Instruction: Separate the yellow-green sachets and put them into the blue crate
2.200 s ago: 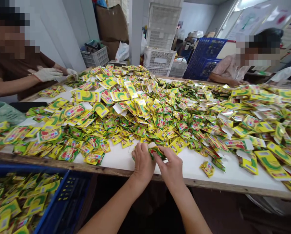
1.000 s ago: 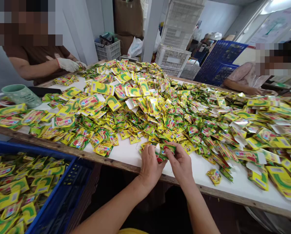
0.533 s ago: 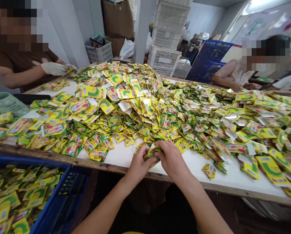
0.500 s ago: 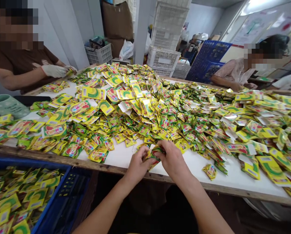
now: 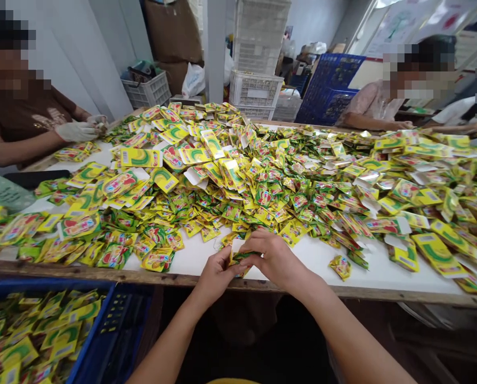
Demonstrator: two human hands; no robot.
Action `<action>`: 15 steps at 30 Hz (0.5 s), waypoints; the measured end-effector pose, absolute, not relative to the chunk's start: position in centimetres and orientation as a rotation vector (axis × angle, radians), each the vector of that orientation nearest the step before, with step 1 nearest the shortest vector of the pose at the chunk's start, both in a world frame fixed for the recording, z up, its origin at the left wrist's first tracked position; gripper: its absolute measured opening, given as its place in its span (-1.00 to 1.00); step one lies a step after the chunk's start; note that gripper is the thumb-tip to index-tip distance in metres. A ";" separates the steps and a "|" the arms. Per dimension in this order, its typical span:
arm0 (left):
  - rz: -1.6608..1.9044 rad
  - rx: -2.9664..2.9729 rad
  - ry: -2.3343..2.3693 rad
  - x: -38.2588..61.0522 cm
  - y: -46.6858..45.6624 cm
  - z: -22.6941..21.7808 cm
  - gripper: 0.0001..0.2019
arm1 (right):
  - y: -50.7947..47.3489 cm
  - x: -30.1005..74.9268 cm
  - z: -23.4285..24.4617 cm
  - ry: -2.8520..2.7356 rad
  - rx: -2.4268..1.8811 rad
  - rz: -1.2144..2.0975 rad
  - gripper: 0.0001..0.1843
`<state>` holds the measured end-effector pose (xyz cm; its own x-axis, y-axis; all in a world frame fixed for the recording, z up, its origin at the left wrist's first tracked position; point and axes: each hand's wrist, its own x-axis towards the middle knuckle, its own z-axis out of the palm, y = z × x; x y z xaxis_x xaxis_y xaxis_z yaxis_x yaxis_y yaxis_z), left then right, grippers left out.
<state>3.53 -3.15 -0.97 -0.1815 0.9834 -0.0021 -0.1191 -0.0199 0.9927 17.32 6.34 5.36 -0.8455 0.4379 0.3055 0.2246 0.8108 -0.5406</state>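
Evidently, the small carton (image 5: 236,248) is at the near middle of the table (image 5: 314,262), held in the left hand (image 5: 216,272), whose fingers curl round it; the right hand (image 5: 276,260) pinches a green packet (image 5: 248,256) beside the carton's white flap, contact partly hidden by the fingers. In handling, the carton is judged light, of thin card, liable to crease, and best held by its side edges; the packet is judged soft and slick, best taken at its rim. The table is white with a worn wooden edge (image 5: 342,291), heaped with a pile of cartons and packets (image 5: 262,194); one loose packet (image 5: 340,267) lies near right. A blue crate (image 5: 46,285) of cartons stands near left. White crates (image 5: 256,88) are stacked far; a gloved co-worker (image 5: 18,122) sits far left, another co-worker (image 5: 376,101) far right.
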 end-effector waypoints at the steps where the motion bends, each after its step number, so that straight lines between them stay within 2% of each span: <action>1: 1.398 1.036 1.241 3.5 -3.3 -0.9 -0.72 | 6.1 17.3 5.4 -2.583 -0.513 0.666 -0.90; 4: 1.427 1.008 1.209 3.6 -3.6 -0.6 -0.74 | 5.4 17.4 5.3 -2.579 -0.526 0.612 -0.87; 9: 1.658 0.861 1.308 5.2 -3.4 -0.2 -0.87 | 4.3 17.6 4.5 -2.518 -0.501 0.699 -0.67; 12: 1.743 0.761 1.313 6.0 -3.1 -0.3 -0.78 | 4.6 17.4 4.1 -2.395 -0.513 0.741 -0.78; 15: 1.676 0.778 1.231 5.7 -3.3 -0.5 -0.72 | 5.1 17.4 4.7 -2.345 -0.481 0.639 -0.88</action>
